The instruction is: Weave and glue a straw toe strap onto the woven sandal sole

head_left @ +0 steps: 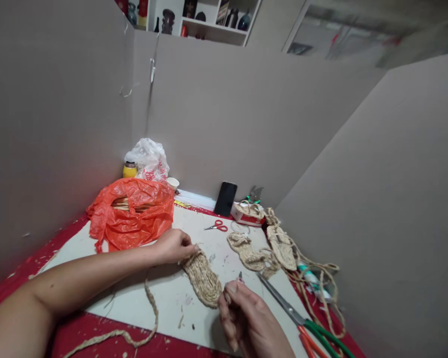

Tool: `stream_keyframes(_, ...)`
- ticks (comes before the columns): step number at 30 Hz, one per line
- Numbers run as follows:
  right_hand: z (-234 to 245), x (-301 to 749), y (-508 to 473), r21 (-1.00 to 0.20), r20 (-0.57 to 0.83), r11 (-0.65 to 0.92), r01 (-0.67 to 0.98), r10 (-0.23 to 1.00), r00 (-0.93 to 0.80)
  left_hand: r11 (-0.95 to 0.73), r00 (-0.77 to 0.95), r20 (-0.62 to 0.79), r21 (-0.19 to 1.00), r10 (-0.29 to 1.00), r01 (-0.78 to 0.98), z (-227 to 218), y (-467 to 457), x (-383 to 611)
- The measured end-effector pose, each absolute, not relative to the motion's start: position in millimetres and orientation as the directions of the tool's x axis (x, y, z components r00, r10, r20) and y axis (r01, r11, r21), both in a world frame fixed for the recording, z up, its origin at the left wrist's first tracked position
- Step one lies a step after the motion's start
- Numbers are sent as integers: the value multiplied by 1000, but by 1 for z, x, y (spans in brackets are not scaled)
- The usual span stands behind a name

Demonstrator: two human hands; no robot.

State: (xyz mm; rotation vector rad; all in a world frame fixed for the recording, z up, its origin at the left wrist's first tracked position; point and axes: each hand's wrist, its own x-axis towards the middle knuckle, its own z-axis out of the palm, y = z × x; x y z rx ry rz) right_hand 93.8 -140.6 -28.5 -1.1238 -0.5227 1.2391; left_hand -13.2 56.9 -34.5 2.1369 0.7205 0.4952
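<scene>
A woven straw shoe sole (pixel 202 278) lies at a slant on the white board. My left hand (pixel 176 247) pinches its far end between thumb and fingers. Close to the sole's near end, my right hand (pixel 248 315) is closed, fingertips pressed together. A small dark tip (pixel 240 275) shows just beyond the right fingers; whether they hold it I cannot tell. From beneath my left forearm a braided straw cord (pixel 152 308) runs down to the front edge. Large scissors (pixel 293 313) with green and orange handles lie to the right of my right hand.
An orange plastic bag (pixel 134 228) with straw stands at the left. Small red scissors (pixel 219 226), a phone (pixel 225 198) and a red-and-white box (pixel 248 215) sit toward the back. More woven straw pieces (pixel 248 252) and loose cord (pixel 323 281) lie on the right. Grey partitions (pixel 216 109) surround the table.
</scene>
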Motion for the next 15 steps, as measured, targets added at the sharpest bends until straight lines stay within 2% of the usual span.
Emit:
stream_keyframes(3,-33,90,-143,-883,-253,-52,-467,890,379,-580,734,190,748,652,322,-14,51,-18)
stream_keyframes(5,-32,87,-145,-892,-233,-29,-451,884,405,-618,756,239,740,610,265,-2,38,-21)
stream_keyframes(8,-28,83,-145,-899,-169,36,-436,891,422,-646,853,239,750,465,142,6,10,-29)
stream_keyframes(10,-27,81,-146,-897,-137,60,-438,904,405,-583,918,208,812,337,30,4,-9,-34)
stream_keyframes(13,-36,87,-149,-908,-156,12,-419,918,365,-525,911,265,848,315,-65,-3,-26,-39)
stream_keyframes(15,-48,98,-154,-931,-177,-45,-363,924,339,-564,898,311,821,312,-88,-6,-30,-40)
